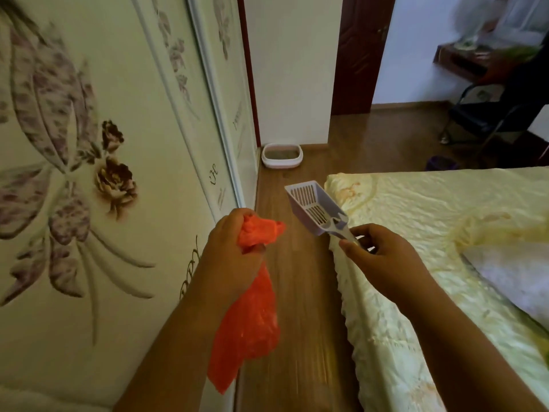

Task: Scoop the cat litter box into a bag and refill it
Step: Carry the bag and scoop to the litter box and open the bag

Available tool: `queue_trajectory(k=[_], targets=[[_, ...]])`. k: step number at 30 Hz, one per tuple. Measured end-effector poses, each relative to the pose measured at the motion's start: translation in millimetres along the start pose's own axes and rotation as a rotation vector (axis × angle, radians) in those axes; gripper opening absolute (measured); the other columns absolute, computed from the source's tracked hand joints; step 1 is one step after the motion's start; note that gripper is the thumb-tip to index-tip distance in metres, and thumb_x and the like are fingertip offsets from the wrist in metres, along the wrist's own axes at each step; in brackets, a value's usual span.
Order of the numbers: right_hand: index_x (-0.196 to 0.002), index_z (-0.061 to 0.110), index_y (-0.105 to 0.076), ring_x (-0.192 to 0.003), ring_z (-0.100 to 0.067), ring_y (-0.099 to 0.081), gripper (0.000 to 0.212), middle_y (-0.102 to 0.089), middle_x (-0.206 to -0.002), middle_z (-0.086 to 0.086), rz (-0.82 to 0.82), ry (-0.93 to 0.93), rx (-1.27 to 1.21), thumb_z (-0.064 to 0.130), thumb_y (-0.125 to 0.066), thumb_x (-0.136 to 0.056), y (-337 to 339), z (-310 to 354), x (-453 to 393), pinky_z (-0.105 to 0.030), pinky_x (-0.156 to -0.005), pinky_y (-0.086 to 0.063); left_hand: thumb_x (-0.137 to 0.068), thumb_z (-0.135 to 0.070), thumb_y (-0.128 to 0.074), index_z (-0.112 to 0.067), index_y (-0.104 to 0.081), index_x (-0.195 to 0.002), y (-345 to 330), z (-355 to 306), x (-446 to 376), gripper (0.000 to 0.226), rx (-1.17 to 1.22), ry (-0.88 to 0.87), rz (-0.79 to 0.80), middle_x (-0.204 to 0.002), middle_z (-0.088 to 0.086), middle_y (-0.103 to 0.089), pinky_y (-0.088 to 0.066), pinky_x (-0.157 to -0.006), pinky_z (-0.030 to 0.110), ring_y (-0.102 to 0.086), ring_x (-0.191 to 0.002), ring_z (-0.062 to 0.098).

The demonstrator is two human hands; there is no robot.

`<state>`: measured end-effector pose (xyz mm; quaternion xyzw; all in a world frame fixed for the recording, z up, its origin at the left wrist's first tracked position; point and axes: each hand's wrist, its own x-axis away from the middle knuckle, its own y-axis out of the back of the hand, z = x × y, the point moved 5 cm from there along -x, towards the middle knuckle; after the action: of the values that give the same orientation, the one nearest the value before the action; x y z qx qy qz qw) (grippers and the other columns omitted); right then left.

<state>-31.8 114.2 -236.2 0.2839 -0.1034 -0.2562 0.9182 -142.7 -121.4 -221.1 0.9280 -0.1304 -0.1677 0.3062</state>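
My left hand grips the bunched top of an orange plastic bag, which hangs down below my fist. In my right hand I hold the handle of a pale purple slotted litter scoop, its open end pointing up and away. The white litter box, with grey litter inside, stands on the wooden floor far ahead, against the white wall beside the wardrobe's end.
A wardrobe with flowered sliding doors lines the left. A bed with a pale yellow cover fills the right. A narrow strip of wooden floor runs between them. A dark chair and an open doorway lie at the far right.
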Motion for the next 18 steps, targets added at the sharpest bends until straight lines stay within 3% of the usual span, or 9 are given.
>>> queue_trajectory(k=[5,8,18], targets=[[-0.128,0.026,-0.062,-0.083,-0.002,-0.060,0.038,-0.066,-0.104,0.010,0.025,0.018,0.032,0.044,-0.064,-0.095,23,-1,-68,-0.014,-0.060,-0.040,-0.095,-0.040,-0.065,-0.035,-0.053,-0.113,-39,-1,-52,0.022,0.028,0.044,-0.029,-0.103,-0.010,-0.060,-0.057,-0.079,0.030,-0.063,-0.091,0.011],[-0.128,0.026,-0.063,-0.084,-0.003,-0.061,0.037,-0.067,-0.104,0.010,0.036,0.012,0.039,0.043,-0.064,-0.095,31,-4,-98,-0.015,-0.060,-0.039,-0.095,-0.041,-0.065,-0.035,-0.054,-0.112,-55,-4,-78,0.021,0.031,0.059,-0.023,-0.101,-0.010,-0.061,-0.053,-0.073,0.025,-0.064,-0.087,0.011],[-0.129,0.028,-0.064,-0.077,-0.002,-0.061,0.036,-0.064,-0.096,0.015,0.041,-0.038,0.079,0.041,-0.064,-0.096,28,-11,-202,-0.009,-0.056,-0.037,-0.094,-0.036,-0.068,-0.032,-0.057,-0.104,-92,7,-194,0.016,0.111,0.030,0.010,-0.094,-0.009,-0.060,-0.056,-0.073,0.028,-0.063,-0.080,0.008]])
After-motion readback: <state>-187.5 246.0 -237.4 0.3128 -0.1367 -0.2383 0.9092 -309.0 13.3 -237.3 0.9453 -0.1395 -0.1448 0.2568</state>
